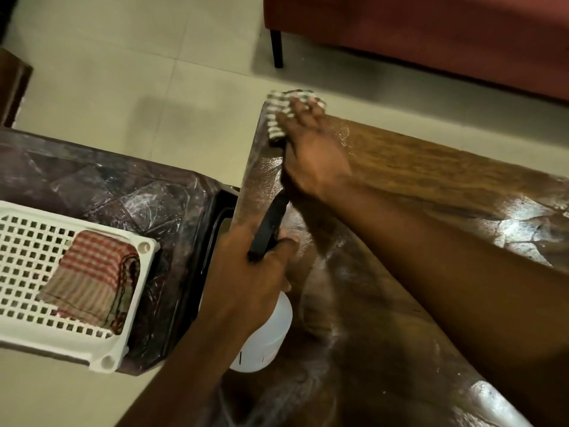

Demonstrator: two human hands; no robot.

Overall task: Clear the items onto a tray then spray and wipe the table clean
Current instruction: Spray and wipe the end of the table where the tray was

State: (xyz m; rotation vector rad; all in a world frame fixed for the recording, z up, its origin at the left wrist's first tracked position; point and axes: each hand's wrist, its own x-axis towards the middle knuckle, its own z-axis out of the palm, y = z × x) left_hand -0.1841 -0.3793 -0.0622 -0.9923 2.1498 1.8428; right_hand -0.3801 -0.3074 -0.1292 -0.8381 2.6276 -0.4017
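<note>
My right hand [311, 149] presses flat on a checked cloth [278, 114] at the far left corner of the glossy brown table [431, 192]. My left hand [249, 272] grips a white spray bottle [268, 334] by its black trigger head [269, 224], held over the table's left edge with the nozzle pointing toward the cloth. A white perforated tray [37, 272] sits to the left on a second dark table [123, 186], with a folded red checked towel [92, 275] lying in it.
A red-brown sofa [431, 32] with a black leg [276, 47] stands beyond the table on the pale tiled floor [138, 72]. A narrow gap separates the two tables. The tabletop shows wet streaks.
</note>
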